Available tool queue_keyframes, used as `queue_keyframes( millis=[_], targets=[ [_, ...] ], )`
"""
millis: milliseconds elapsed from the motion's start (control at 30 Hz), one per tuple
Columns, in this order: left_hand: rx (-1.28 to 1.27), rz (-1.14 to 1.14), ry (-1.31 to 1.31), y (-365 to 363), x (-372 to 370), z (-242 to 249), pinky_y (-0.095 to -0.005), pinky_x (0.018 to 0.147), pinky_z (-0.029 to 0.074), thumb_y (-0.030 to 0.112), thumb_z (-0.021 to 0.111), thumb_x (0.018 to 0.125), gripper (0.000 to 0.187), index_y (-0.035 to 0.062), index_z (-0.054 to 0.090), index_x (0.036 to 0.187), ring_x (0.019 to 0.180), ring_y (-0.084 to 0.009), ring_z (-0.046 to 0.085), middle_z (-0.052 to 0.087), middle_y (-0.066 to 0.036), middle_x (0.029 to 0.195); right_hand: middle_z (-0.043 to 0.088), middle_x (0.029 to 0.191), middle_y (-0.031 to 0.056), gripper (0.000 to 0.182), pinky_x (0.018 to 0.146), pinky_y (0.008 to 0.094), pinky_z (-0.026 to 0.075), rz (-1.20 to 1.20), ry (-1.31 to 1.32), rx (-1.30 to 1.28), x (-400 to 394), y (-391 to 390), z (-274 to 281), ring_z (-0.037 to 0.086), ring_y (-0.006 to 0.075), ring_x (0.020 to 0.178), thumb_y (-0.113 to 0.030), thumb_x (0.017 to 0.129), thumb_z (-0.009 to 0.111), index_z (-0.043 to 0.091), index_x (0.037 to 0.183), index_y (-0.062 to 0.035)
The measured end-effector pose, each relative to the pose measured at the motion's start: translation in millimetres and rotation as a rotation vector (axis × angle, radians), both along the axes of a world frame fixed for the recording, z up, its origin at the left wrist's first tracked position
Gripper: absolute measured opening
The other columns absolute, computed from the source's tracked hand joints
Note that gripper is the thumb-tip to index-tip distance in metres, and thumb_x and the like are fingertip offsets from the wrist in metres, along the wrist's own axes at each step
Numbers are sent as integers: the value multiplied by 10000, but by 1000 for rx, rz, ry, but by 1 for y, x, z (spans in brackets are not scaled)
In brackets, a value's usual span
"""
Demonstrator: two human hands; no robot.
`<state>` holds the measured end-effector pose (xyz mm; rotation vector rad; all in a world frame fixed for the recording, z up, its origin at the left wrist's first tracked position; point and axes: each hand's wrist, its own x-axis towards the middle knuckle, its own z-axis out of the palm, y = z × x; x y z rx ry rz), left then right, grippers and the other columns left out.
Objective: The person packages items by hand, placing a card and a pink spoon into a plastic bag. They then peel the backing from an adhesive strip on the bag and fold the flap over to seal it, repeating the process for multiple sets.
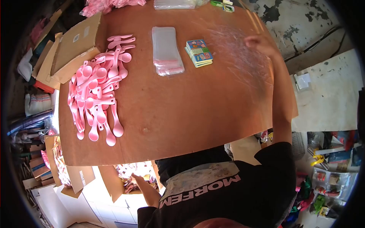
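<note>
My right hand (259,43) is over the right side of the brown table (171,114), its fingers curled together above a loose heap of thin clear plastic (243,57). Whatever it may hold is too faint to make out. Below the table's front edge, my left hand (137,179) is at an open carton of wrapped packets (146,169), fingers slightly apart. Pink spoons (95,89) lie piled on the table's left. Clear plastic bags (165,47) are stacked near the middle, beside a small stack of colourful cards (200,53).
A cardboard box (78,45) rests at the table's left edge. Pink plastic packs (110,5), more clear bags (178,3) and green-handled scissors (223,5) lie along the far edge. Another carton with packets (61,159) is at lower left. Assorted packaged goods are on the right.
</note>
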<state>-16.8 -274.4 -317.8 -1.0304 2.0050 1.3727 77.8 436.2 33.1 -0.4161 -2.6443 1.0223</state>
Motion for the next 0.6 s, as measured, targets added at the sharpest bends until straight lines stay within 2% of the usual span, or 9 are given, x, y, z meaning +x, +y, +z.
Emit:
queue_keyframes(
  millis=[33,67,133,233,300,367,467,500,600],
  targets=[
    [-39,107,34,-1,-6,-5,-455,952,411,183,684,792,498,38,460,1213,1151,-259,460,430,-141,1270,669,853,38,143,735,276,475,-393,-410,677,5,9,-13,614,130,786,-100,866,624,685,962,-13],
    [-110,253,88,-4,-18,-4,-454,958,407,188,693,786,518,39,454,1221,1160,-259,453,418,-143,1288,669,853,38,143,735,276,475,-397,-409,684,12,15,-20,614,130,786,-100,866,624,685,962,-13],
    [-258,553,232,-13,-41,0,-453,969,399,196,713,773,558,40,442,1236,1178,-258,440,392,-146,1323,672,878,23,145,706,256,461,-577,64,98,19,21,-22,593,109,773,-78,861,619,693,971,-23],
    [-455,798,703,-42,-81,11,-450,986,387,209,742,755,619,42,424,1258,1205,-258,420,353,-151,1375,668,873,0,164,668,231,447,-439,141,28,22,-9,0,569,82,754,-97,864,632,693,1003,-34],
    [-534,702,1210,-83,-118,1,-422,984,394,230,761,760,621,9,432,1239,1210,-264,428,400,-153,1340,666,870,-2,166,667,226,447,-371,150,19,1,-53,24,568,78,751,-113,868,635,693,1000,-32],
    [-486,575,1658,-16,-129,104,-425,972,399,212,766,765,597,8,442,1223,1201,-267,444,452,-161,1297,668,866,10,170,667,228,454,-195,160,-5,-30,-93,26,582,85,752,-144,872,642,696,994,-40],
    [-238,503,1863,69,-136,202,-410,968,425,108,694,820,449,-14,465,1187,1153,-270,492,510,-171,1236,685,844,71,151,678,259,483,64,144,45,-91,-141,-3,636,145,748,-167,845,663,704,952,-69],
    [-88,434,1892,103,-127,228,-411,977,428,69,665,835,401,-24,472,1174,1138,-274,507,517,-178,1226,686,824,103,144,677,311,507,105,96,178,-110,-157,-7,658,209,745,-174,815,667,703,916,-77],
    [350,140,1888,180,-105,258,-442,985,435,-2,598,854,273,-23,498,1107,1100,-306,538,512,-194,1196,691,842,114,189,676,341,512,180,109,343,-169,-164,-52,666,228,767,-190,762,694,705,897,-59]
  ],
)
